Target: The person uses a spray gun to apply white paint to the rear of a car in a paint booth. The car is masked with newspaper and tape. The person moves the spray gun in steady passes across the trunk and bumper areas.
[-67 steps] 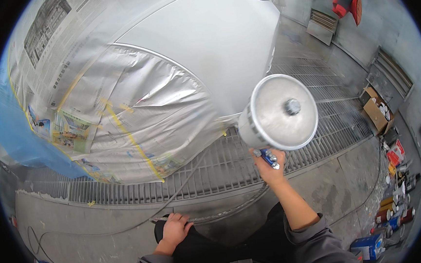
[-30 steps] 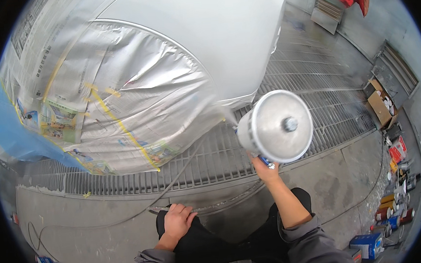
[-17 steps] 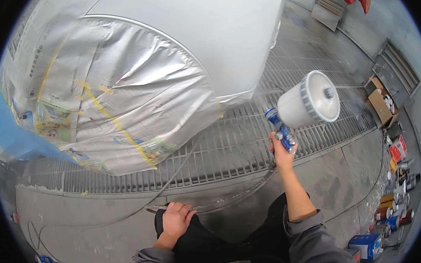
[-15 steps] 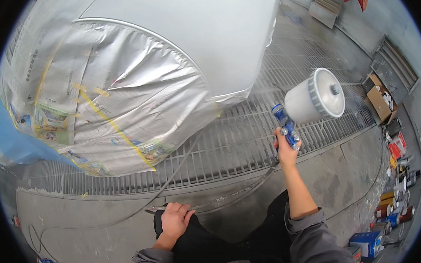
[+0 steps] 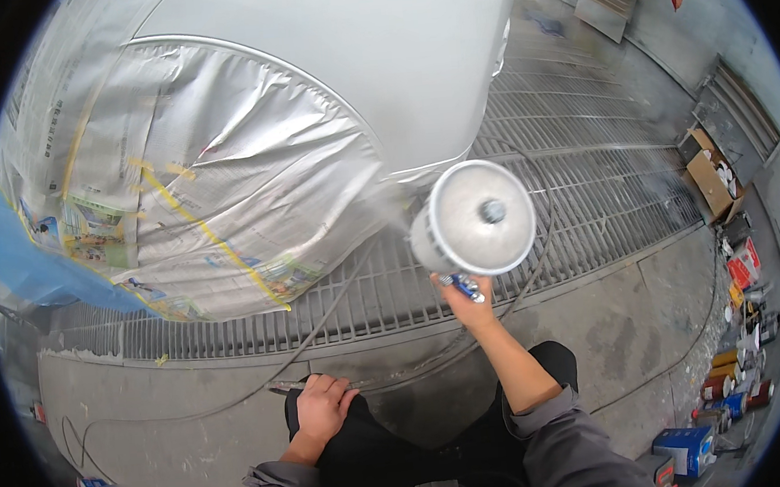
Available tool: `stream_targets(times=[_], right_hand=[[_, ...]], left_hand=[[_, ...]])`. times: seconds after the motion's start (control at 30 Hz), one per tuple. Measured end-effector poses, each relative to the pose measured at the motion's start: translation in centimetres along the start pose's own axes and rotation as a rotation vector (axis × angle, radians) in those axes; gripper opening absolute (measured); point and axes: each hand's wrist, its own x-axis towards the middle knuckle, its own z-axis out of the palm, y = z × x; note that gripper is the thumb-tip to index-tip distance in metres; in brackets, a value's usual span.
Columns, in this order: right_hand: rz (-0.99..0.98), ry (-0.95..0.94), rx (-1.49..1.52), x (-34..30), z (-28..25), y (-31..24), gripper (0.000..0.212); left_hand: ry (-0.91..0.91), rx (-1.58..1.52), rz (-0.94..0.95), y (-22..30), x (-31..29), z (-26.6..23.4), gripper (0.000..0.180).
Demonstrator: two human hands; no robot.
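Spray gun: the blue spray gun (image 5: 462, 287) is held up over the floor grating (image 5: 575, 172), just off the lower corner of the silver panel (image 5: 332, 62). It's pointed forward and to the left, pretty much at where the panel meets the crinkled masking paper (image 5: 253, 163).
Cup: the big whitish cup (image 5: 485, 217) is tipped back, its round lid and grey knob turned up toward the head camera, so its long axis is seen nearly end-on.
Hidden bits: the nozzle and most of the gun body are blocked by the cup; only a blue and chrome bit is left showing. A pale haze can be made out just left of the cup, and the paper's edge is blurred there.
Right hand: the right hand (image 5: 471, 308) is wrapped around the gun's grip, though the trigger can't be seen.
Left hand: the left hand (image 5: 324, 406) is rested on the left knee, fingers loosely bent and close together. The grey hose (image 5: 408, 372) is seen right by the fingertips; whether it's gripped can't be told.
Cut off: the panel is cropped by the top edge.
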Motion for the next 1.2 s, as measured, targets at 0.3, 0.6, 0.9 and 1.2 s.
stream_targets(times=[0.3, 0.6, 0.9, 1.2], right_hand=[[0.297, 0.108, 0.194, 2.3, -2.4, 0.2, 0.015], [0.285, 0.545, 0.237, 6.3, -11.2, 2.9, 0.018], [0.333, 0.635, 0.452, 5.5, -9.1, -0.7, 0.033], [0.427, 0.402, 0.475, 2.9, 0.0, -16.5, 0.031]], left_hand=[[0.003, -0.009, -0.002, 0.7, 0.3, 0.7, 0.025], [0.031, 0.082, -0.057, 2.8, 2.2, 1.0, 0.024], [0.093, 0.202, -0.146, -1.3, 5.7, -8.9, 0.035], [0.023, 0.098, -0.276, -17.2, -3.7, -20.0, 0.035]])
